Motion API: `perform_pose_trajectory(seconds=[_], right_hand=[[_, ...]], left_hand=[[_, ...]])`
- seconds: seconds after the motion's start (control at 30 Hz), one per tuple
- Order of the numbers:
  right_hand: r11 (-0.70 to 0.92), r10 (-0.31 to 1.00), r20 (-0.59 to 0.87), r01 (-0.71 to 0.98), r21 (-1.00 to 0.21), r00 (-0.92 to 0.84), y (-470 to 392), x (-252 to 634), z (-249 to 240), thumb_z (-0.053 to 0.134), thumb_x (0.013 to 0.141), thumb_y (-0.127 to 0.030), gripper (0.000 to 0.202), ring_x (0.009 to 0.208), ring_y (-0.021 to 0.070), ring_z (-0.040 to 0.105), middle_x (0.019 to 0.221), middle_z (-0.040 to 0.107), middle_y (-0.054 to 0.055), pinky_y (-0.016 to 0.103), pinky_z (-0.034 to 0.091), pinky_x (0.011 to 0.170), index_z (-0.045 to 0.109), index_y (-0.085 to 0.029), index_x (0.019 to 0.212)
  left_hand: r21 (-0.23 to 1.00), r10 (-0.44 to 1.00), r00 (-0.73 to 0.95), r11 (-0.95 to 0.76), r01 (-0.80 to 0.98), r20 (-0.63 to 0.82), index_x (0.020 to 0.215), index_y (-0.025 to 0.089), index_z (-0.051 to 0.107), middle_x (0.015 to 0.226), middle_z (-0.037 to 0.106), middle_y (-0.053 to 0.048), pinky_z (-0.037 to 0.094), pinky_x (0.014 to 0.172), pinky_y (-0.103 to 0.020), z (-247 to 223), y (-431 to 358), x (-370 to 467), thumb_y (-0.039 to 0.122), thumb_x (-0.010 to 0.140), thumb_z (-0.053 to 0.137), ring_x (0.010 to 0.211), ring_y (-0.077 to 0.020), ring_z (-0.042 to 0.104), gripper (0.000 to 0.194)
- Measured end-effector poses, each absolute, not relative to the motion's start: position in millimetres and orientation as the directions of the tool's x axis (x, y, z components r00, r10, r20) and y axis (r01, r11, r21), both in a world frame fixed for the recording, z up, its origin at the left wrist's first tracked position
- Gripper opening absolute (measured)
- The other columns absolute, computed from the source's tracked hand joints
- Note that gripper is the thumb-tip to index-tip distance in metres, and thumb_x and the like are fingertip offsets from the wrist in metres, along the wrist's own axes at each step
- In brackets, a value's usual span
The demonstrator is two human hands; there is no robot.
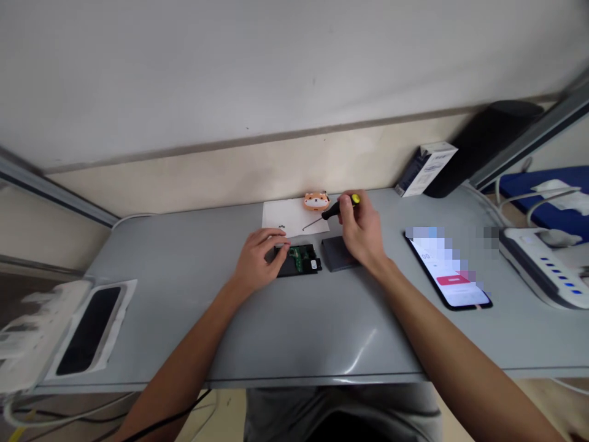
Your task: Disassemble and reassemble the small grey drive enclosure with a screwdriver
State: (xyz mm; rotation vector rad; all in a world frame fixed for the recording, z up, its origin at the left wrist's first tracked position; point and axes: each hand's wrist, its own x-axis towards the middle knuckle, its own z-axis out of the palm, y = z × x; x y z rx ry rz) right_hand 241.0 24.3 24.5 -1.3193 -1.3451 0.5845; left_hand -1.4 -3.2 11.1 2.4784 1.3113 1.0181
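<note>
Right hand: fingers curled around the black handle of a screwdriver, yellow cap at the far right end, shaft slanting left and near; forearm reaches in from near right.
Left hand: palm down, fingers half bent, thumb apart, at the left end of a black casing; whether it grips or merely rests, I cannot tell.
Circuit board: green, in the casing at mid-desk, between the two hands.
Dark flat case: just right of the board, partly under the right hand in my view.
White paper: beyond the board, bearing small dark pieces near the left fingertips; an orange animal-faced case sits at its far edge.
Desk edges: both forearms cross the near edge of the grey desk; a wall bounds the far side.
Room to move: grey surface separates the left hand from a dark phone at left, and the right from a lit phone.
Hard to make out: whether the screwdriver's tip meets the paper; I see the lit screen partly pixelated.
</note>
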Motion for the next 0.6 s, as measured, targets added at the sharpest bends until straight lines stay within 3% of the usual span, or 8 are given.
perform_pose_trajectory(seconds=[0.13, 0.3, 0.43, 0.6], right_hand=[[0.333, 0.899, 0.372, 0.193, -0.923, 0.231, 21.4, 235.2, 27.7, 0.047, 0.098, -0.074, 0.050, 0.056, 0.0132, 0.048, 0.063, 0.052, -0.005, 0.028, 0.037, 0.055, 0.057, -0.024, 0.094], [0.311, 0.924, 0.310, 0.033, -0.950, 0.223, 19.3, 226.5, 30.1, 0.050, 0.096, -0.074, 0.051, 0.054, 0.0117, 0.047, 0.067, 0.052, -0.004, 0.027, 0.039, 0.051, 0.055, -0.024, 0.088], [0.309, 0.929, 0.303, 0.007, -0.951, 0.214, 17.8, 222.7, 30.7, 0.052, 0.094, -0.076, 0.052, 0.054, 0.0118, 0.047, 0.066, 0.051, -0.004, 0.027, 0.041, 0.051, 0.055, -0.024, 0.086], [0.324, 0.922, 0.322, 0.025, -0.946, 0.214, 16.4, 222.1, 31.2, 0.050, 0.096, -0.074, 0.051, 0.055, 0.0121, 0.048, 0.066, 0.050, -0.004, 0.027, 0.042, 0.053, 0.055, -0.024, 0.087]], left_hand=[[0.478, 0.818, 0.298, -0.540, 0.693, 0.492, 0.108, 0.025, 0.074, 0.114, 0.076, -0.006, 0.056, 0.099, -0.043, 6.5, -0.7, -3.7, 0.031, 0.100, 0.061, 0.108, -0.0228, 0.071, 0.016], [0.506, 0.807, 0.323, -0.569, 0.648, 0.494, 0.108, 0.023, 0.075, 0.112, 0.077, -0.006, 0.056, 0.100, -0.042, 2.1, 0.5, -2.5, 0.031, 0.100, 0.066, 0.106, -0.0216, 0.072, 0.014], [0.494, 0.783, 0.315, -0.594, 0.635, 0.536, 0.095, 0.022, 0.075, 0.103, 0.078, -0.005, 0.056, 0.093, -0.040, -0.7, 1.9, -1.6, 0.031, 0.101, 0.066, 0.098, -0.0199, 0.073, 0.013], [0.446, 0.773, 0.333, -0.598, 0.666, 0.539, 0.093, 0.023, 0.075, 0.098, 0.078, -0.004, 0.055, 0.090, -0.040, 0.7, 3.9, -4.0, 0.032, 0.100, 0.067, 0.093, -0.0193, 0.072, 0.014]])
